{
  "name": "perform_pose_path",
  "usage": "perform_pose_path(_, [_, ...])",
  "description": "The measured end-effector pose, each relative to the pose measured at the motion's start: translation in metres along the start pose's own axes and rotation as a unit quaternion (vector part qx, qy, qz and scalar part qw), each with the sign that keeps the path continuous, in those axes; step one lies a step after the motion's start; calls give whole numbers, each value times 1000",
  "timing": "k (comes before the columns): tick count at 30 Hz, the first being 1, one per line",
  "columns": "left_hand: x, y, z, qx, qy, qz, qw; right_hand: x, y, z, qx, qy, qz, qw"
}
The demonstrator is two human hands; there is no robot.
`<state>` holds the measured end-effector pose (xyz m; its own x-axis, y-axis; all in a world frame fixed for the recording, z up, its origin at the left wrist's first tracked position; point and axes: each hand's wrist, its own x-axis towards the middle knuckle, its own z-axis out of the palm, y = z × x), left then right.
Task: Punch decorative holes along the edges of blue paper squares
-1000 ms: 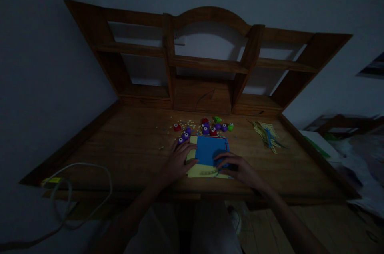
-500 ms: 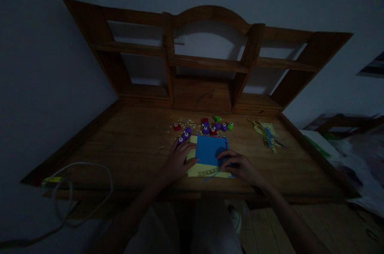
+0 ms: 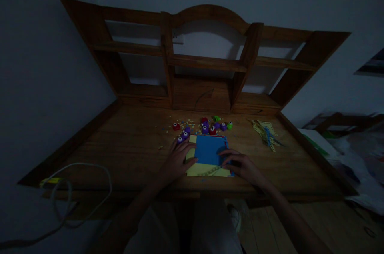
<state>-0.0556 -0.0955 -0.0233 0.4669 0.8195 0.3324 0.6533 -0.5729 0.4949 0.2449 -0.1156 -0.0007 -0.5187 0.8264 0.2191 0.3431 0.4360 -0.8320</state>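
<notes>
On the desk lies a yellow sheet of paper point(image 3: 192, 171) with a blue sheet of paper point(image 3: 208, 151) on top, close to the front edge. My left hand point(image 3: 179, 157) rests with fingers spread on the yellow sheet's left side, its fingertips by the blue one. At the right side, my right hand point(image 3: 238, 163) pinches the end of a narrow strip of paper point(image 3: 212, 171) with a row of holes. The strip slants over the lower yellow part. Beyond the left hand's fingertips sit purple craft punches point(image 3: 182, 137) with white eye-like spots.
More purple, red and green punches point(image 3: 212, 130) stand behind the sheets among scattered confetti point(image 3: 189, 122). Punched paper scraps point(image 3: 267, 134) lie at the right. A wooden shelf unit point(image 3: 207, 64) rises at the back; a white cable point(image 3: 109, 178) loops at the left.
The strip's right end has lifted and turned with my right hand, so it slants more across the yellow sheet. My left hand stays in place.
</notes>
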Motion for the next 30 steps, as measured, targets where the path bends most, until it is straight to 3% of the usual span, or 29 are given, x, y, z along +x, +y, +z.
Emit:
perform_pose_path(6, [0, -1, 0, -10, 3, 6, 1000, -10, 4, -4, 18, -23, 4, 1000])
perform_pose_path(13, [0, -1, 1, -1, 1, 4, 1000, -12, 1, -3, 27, 13, 15, 999])
perform_pose_path(23, [0, -1, 0, -2, -1, 3, 1000, -15, 12, -12, 27, -25, -4, 999])
perform_pose_path(30, [0, 0, -1, -3, 5, 7, 1000, -25, 3, -21, 36, -57, 34, 997])
